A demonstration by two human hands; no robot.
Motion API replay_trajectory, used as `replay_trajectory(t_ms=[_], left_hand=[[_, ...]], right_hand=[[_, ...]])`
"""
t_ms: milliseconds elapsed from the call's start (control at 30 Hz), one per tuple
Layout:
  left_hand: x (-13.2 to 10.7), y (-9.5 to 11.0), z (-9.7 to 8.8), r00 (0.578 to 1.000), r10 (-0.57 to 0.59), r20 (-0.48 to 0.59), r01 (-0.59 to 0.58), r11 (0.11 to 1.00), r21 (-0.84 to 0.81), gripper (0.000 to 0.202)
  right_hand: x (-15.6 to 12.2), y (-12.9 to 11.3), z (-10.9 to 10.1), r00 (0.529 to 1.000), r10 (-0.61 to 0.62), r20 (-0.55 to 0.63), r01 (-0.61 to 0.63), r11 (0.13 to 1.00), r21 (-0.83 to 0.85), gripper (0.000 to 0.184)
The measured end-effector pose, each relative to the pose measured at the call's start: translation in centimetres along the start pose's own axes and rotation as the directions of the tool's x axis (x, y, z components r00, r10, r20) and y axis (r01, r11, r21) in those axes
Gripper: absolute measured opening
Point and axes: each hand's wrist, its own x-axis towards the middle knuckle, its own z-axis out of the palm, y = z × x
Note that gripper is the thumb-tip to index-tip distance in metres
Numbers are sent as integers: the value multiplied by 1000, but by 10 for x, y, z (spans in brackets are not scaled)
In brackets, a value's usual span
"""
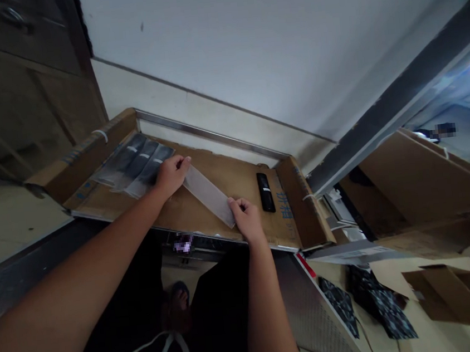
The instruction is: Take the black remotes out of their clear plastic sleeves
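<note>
A narrow, translucent plastic sleeve is stretched slantwise over the cardboard-lined work surface. My left hand pinches its upper left end. At the lower right end, my right hand grips it between thumb and fingers. The sleeve looks flat, with nothing visible inside. Right of it lies a slim black device, like a remote control, with a small white label. Several dark items in clear bags, each with a white label, lie side by side left of my left hand, which partly covers the nearest.
Folded-up cardboard walls tied with white bands border both ends of the surface, and a metal rail runs behind it. A white panel rises beyond. Patterned dark bags and an open cardboard box are on the floor at right.
</note>
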Motion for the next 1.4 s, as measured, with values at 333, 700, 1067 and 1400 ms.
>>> replay_trajectory(t_ms=[333, 700, 1067, 1400], left_hand=[[3, 0, 0, 999, -43, -19, 44, 997, 62, 39], [1, 4, -3, 992, -112, -59, 115, 992, 48, 39], [-3, 3, -3, 998, -69, -7, 69, 992, 103, 41], [-19, 27, -3, 955, 105, 279, -220, 878, 424, 41]], right_hand=[[0, -2, 0, 951, 38, -307, -39, 999, 4, 39], [7, 3, -9, 765, 373, -525, -171, 904, 392, 39], [5, 7, -4, 835, 340, -432, -184, 913, 363, 44], [-6, 1, 2, 881, 133, -454, -88, 989, 119, 44]])
